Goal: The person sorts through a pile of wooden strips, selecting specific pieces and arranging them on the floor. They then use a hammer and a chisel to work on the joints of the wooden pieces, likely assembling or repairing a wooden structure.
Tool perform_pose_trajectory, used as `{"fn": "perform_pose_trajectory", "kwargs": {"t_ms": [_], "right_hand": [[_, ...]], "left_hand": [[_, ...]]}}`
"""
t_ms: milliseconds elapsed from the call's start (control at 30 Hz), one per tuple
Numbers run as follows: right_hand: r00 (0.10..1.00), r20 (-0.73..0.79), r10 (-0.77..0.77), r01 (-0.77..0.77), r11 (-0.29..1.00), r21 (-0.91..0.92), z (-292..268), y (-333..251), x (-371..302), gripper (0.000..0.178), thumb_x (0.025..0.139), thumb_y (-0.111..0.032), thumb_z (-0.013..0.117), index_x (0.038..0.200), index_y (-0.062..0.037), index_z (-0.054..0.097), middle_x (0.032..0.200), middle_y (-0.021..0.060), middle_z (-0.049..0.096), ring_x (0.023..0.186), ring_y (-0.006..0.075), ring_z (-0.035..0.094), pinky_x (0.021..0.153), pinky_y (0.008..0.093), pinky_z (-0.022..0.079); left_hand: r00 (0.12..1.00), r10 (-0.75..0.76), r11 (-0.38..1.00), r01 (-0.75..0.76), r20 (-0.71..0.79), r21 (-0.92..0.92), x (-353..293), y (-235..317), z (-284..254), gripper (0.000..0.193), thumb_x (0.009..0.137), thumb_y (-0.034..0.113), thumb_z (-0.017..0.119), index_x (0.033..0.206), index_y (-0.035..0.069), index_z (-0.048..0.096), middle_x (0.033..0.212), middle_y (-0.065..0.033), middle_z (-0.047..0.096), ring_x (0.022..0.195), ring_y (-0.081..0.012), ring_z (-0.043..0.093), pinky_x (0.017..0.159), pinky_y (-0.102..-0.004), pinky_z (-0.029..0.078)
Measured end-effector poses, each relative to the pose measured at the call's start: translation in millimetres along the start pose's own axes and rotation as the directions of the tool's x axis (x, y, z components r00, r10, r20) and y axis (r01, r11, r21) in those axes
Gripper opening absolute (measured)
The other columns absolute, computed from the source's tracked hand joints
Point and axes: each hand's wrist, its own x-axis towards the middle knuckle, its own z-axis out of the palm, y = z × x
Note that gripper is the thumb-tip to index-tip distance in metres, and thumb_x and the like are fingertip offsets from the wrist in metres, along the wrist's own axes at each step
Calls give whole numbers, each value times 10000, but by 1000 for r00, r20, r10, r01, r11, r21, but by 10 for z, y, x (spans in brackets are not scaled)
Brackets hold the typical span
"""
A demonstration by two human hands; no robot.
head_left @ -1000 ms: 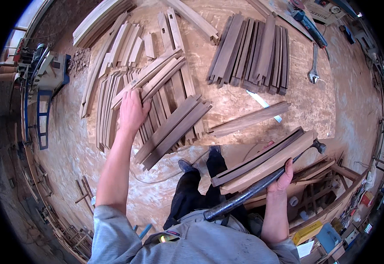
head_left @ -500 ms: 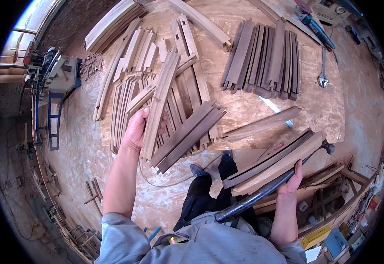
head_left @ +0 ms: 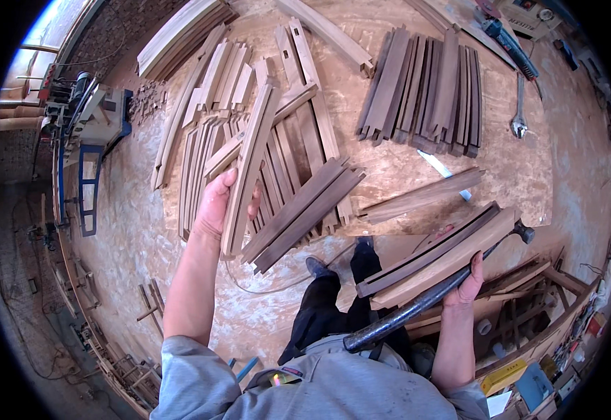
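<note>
My left hand (head_left: 216, 203) is closed around a long light-brown wooden bar (head_left: 251, 168), held at a slant over the stacked pieces. My right hand (head_left: 465, 285) grips a hammer (head_left: 417, 309) with a dark, shiny handle, its head at the upper right. Along with the hammer it carries a light wooden bar (head_left: 452, 259) and a darker wooden bar (head_left: 431, 246) lying side by side; some of its fingers are hidden behind them. Two dark bars (head_left: 302, 215) rest at the near edge of the pile, just right of my left hand.
A row of dark wooden bars (head_left: 421, 91) lies on the wooden table (head_left: 508, 182), beside an adjustable wrench (head_left: 520, 108) and an angle grinder (head_left: 508, 45). One loose bar (head_left: 421, 196) sits near the front edge. A machine (head_left: 95, 119) stands at left, and a wooden bin (head_left: 529, 336) at right.
The bar in my left hand has turned slightly and shows more of its narrow side. My right hand keeps its hold on the hammer and bars. The whole view has shifted a little.
</note>
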Motion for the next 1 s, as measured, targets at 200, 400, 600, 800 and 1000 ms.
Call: {"fn": "perform_pose_trajectory", "kwargs": {"t_ms": [200,400,600,800,1000], "right_hand": [[999,43,23,-27,995,92,-66,10,8,773,879,-428,595,1435,13,288,1406,194,429,1305,352,400,1129,477,287],[999,-45,-12,15,997,70,-91,18,14,715,899,-408,569,1432,-7,311,1395,198,439,1278,355,429,1118,480,302],[997,73,6,-11,997,72,-26,38,25,721,899,-415,562,1446,-27,296,1400,199,433,1288,367,413,1116,487,306],[1000,-10,30,-28,987,159,-45,68,31,734,897,-421,567,1451,-31,287,1401,209,427,1294,367,403,1123,491,296],[1000,6,19,-19,995,103,-114,61,20,723,904,-414,562,1447,-19,293,1409,206,421,1297,366,401,1128,488,288]], "left_hand": [[1000,16,994,-16,0,107,18,-10,0,618,865,560,585,1185,32,548,691,-67,564,479,-185,553,409,-272,453],[984,91,982,-64,150,-175,16,-53,-37,697,833,608,593,1232,42,516,728,-57,565,482,-142,527,379,-240,392],[989,128,989,-123,69,-78,-22,1,147,623,874,538,574,1249,44,510,754,-49,586,463,-144,500,384,-233,399],[981,185,927,-155,58,-341,45,-54,104,385,915,281,465,1160,-5,545,855,-91,550,587,-188,543,413,-288,469],[983,181,914,-171,-8,-368,0,-74,118,372,923,286,471,1135,-8,557,850,-72,551,585,-177,539,431,-283,476]]}}
